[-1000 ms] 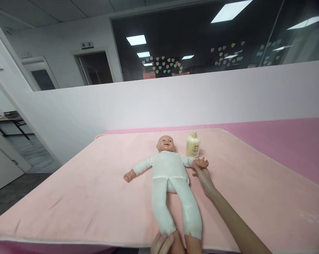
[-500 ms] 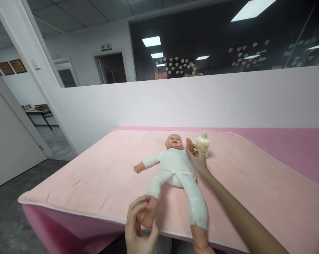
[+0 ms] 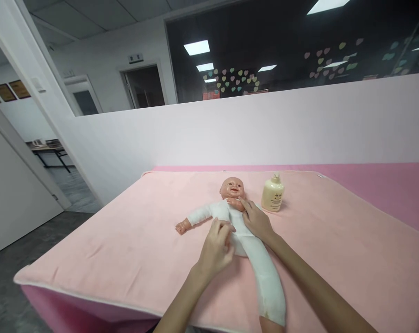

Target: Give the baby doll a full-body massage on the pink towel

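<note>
A baby doll (image 3: 244, 226) with a white cloth body lies face up on a pink blanket (image 3: 126, 236), its head toward the back. My left hand (image 3: 218, 245) is closed at the doll's lower belly. The doll's leg on that side is folded up beneath my fingers, and its foot is hidden. With my right hand (image 3: 258, 222) I hold the doll's right-side arm across its chest; the doll's hand (image 3: 235, 203) shows under its chin. The other doll arm (image 3: 198, 215) stretches out to the left. One leg (image 3: 270, 286) lies straight toward me.
A pale yellow pump bottle (image 3: 272, 193) stands on the blanket to the right of the doll's head. A white half wall (image 3: 282, 134) with a dark window above rises behind the table. The blanket's front edge (image 3: 91, 291) hangs over at the left.
My left hand has moved up and forward from the front edge, folding the doll's leg toward its belly. My right hand has brought the doll's arm inward from beside the bottle onto the chest.
</note>
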Demonstrator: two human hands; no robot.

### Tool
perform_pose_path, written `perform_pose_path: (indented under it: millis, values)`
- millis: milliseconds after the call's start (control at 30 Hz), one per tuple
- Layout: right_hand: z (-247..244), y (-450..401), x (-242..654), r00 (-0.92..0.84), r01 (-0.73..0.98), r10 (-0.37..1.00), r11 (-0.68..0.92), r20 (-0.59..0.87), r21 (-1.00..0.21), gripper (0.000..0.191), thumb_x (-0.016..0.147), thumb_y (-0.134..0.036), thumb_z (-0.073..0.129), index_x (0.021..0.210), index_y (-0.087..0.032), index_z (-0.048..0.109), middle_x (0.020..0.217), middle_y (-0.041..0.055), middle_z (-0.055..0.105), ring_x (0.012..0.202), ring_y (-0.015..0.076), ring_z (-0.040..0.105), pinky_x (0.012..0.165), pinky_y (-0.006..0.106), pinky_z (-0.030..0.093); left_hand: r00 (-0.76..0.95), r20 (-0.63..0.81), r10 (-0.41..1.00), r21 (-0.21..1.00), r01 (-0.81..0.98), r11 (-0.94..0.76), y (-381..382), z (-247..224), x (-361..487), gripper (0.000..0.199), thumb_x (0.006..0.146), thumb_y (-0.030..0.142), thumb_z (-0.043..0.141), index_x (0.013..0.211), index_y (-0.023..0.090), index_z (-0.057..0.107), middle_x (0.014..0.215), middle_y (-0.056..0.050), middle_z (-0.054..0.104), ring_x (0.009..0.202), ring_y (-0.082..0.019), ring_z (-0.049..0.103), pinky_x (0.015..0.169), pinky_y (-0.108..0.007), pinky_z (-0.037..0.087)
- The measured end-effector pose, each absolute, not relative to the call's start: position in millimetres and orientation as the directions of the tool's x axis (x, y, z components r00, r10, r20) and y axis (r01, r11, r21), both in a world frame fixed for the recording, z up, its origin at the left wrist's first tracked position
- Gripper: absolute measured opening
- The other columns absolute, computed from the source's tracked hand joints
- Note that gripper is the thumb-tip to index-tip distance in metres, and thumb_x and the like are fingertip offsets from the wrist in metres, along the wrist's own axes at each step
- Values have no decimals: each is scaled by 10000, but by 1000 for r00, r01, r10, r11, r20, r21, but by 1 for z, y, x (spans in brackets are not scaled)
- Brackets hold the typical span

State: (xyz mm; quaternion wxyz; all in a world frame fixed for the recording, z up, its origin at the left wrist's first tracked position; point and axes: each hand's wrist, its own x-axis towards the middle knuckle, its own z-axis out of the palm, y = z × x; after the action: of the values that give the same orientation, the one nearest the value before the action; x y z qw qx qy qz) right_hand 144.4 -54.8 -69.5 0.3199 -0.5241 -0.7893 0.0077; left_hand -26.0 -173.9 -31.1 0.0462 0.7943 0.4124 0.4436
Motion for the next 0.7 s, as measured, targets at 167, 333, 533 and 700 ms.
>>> perform_pose_path:
  millis: [167, 333, 533, 700]
  values:
    - [-69, -57, 135, -216, 889, 844, 378, 491, -258, 538, 839, -153, 391, 1358, -293, 404, 1194, 51, 537, 872, 164, 583, 566, 239, 373, 274, 687, 673, 428, 596, -679, -151, -32, -25, 334, 735, 22, 418, 1004, 211, 478, 916, -37, 576, 887, -178, 566, 1007, -458, 373]
    - [-69, -61, 129, -211, 935, 858, 317, 468, -160, 573, 832, -139, 390, 1375, -321, 386, 1224, 62, 521, 772, 148, 587, 519, 237, 342, 169, 676, 717, 530, 565, -633, -140, -32, -25, 257, 784, 82, 461, 1002, 218, 482, 919, -13, 625, 874, -159, 612, 1035, -435, 373]
    - [-65, -62, 129, -274, 937, 841, 343, 466, -69, 577, 830, -154, 390, 1386, -308, 382, 1190, 95, 535, 774, 180, 601, 529, 254, 381, 114, 650, 751, 573, 575, -584, -137, -30, -23, 287, 746, 59, 474, 984, 215, 504, 915, -10, 651, 936, -170, 635, 1015, -424, 413]
    - [-63, -61, 129, -325, 926, 821, 376, 469, -17, 598, 812, -153, 402, 1395, -284, 370, 1100, 110, 557, 695, 169, 580, 504, 251, 376, 57, 659, 750, 577, 602, -552, -136, -34, -20, 295, 748, 71, 501, 1011, 206, 510, 980, -40, 661, 968, -187, 631, 972, -415, 450]
